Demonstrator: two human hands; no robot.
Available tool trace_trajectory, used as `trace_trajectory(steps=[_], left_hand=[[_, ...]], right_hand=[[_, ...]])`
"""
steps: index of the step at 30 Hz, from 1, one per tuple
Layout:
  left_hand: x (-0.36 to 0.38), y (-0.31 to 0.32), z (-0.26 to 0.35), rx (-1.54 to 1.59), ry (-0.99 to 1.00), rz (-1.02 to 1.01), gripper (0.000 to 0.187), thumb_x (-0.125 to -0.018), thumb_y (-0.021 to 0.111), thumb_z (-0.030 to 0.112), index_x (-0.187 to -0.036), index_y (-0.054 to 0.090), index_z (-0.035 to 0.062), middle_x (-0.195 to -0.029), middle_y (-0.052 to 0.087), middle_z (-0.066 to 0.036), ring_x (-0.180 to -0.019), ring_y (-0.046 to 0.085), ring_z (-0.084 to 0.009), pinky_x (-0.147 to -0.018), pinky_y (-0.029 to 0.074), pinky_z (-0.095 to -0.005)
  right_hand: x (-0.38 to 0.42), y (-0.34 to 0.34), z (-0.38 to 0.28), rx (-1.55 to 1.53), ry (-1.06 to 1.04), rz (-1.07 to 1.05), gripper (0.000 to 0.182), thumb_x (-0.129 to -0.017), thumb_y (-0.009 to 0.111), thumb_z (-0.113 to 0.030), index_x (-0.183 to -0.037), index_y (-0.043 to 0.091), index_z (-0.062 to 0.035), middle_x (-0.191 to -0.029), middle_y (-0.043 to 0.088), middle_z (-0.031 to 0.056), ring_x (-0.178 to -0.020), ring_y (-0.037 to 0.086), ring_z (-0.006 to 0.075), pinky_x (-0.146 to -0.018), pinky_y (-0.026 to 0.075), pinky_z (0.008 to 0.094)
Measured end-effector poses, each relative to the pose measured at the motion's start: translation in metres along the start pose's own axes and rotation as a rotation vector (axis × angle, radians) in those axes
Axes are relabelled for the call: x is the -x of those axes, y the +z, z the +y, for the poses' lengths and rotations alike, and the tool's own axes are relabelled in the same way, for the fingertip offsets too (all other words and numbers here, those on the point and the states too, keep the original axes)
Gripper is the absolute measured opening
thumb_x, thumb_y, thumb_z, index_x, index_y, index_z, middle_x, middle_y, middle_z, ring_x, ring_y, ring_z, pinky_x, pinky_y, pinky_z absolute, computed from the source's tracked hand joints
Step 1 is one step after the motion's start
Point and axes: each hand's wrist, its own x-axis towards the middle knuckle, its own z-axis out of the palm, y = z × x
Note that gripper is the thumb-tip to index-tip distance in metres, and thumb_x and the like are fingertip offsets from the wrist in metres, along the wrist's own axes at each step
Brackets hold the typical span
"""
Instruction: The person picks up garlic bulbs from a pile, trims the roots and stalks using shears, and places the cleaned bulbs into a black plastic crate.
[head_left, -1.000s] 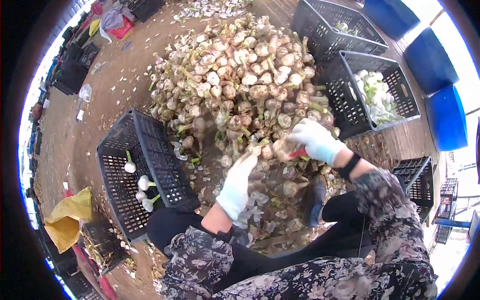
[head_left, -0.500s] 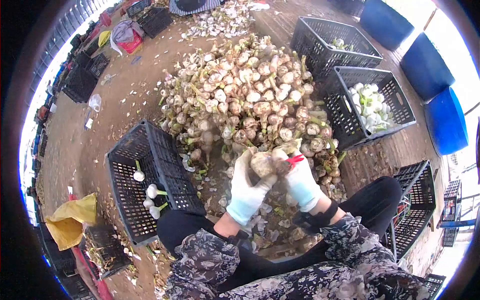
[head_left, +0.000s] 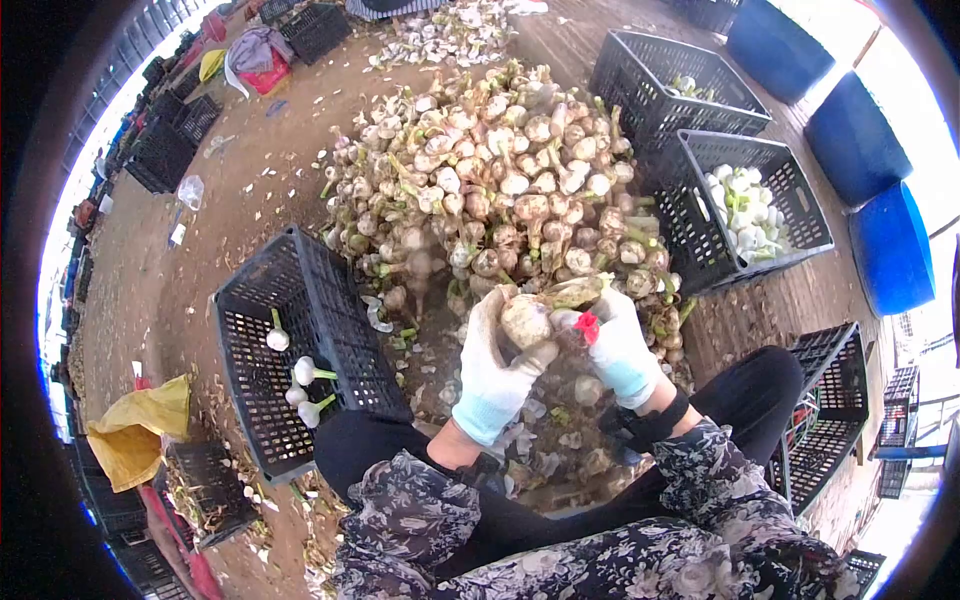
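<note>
My left hand (head_left: 492,375), in a white and pale-blue glove, is closed around a garlic bulb (head_left: 526,322) with dirty, papery skin. My right hand (head_left: 622,350), gloved alike, is closed at the end of the bulb's stem (head_left: 575,292), which points right. A small red strip (head_left: 587,328) shows at my right thumb; what it belongs to I cannot make out. Both hands are above the near edge of a big heap of untrimmed garlic (head_left: 500,190). Loose peelings lie on the ground beneath them.
To the left, a black crate (head_left: 300,345) holds several clean white garlic bulbs (head_left: 310,370). Another crate (head_left: 755,150) of white garlic stands right of the heap, with a further crate (head_left: 680,50) behind it. Blue barrels (head_left: 890,245) stand farther right. A yellow sack (head_left: 140,430) lies far left.
My right hand has moved slightly right, away from the left hand, and more of the garlic stem shows between them. The left hand still holds the bulb. The view has shifted slightly.
</note>
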Motion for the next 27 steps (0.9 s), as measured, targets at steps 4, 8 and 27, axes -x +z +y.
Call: trace_trajectory(steps=[4, 8, 27], left_hand=[[-0.001, -0.006, 0.010, 0.448, -0.253, -0.047, 0.052, -0.083, 0.062, 0.025, -0.122, 0.042, -0.0034, -0.105, 0.055, -0.010, -0.095, 0.054, -0.0175, -0.084, 0.045, -0.0292], [-0.003, 0.001, -0.005, 0.656, -0.561, -0.048, 0.040, -0.097, 0.035, 0.036, -0.107, 0.053, 0.0008, -0.090, 0.059, -0.003, -0.082, 0.054, -0.0133, -0.078, 0.043, -0.0280], [0.001, 0.000, 0.019, 0.123, -0.269, -0.166, 0.069, -0.067, 0.080, 0.011, -0.123, 0.043, -0.0044, -0.112, 0.055, -0.010, -0.100, 0.054, -0.0148, -0.088, 0.045, -0.0258]], right_hand=[[0.003, -0.003, -0.003, 0.214, -0.084, -0.021, 0.020, -0.079, 0.060, 0.002, -0.098, 0.060, -0.0018, -0.090, 0.064, 0.0048, -0.083, 0.057, 0.0107, -0.076, 0.045, 0.0250], [0.006, -0.020, 0.008, 0.303, -0.054, -0.151, 0.020, -0.079, 0.060, 0.002, -0.099, 0.060, -0.0033, -0.092, 0.063, 0.0025, -0.084, 0.057, 0.0108, -0.077, 0.045, 0.0251], [0.016, -0.018, -0.011, 0.359, -0.198, -0.149, 0.015, -0.079, 0.063, -0.002, -0.094, 0.060, -0.0024, -0.086, 0.062, 0.0035, -0.079, 0.056, 0.0110, -0.073, 0.046, 0.0254]])
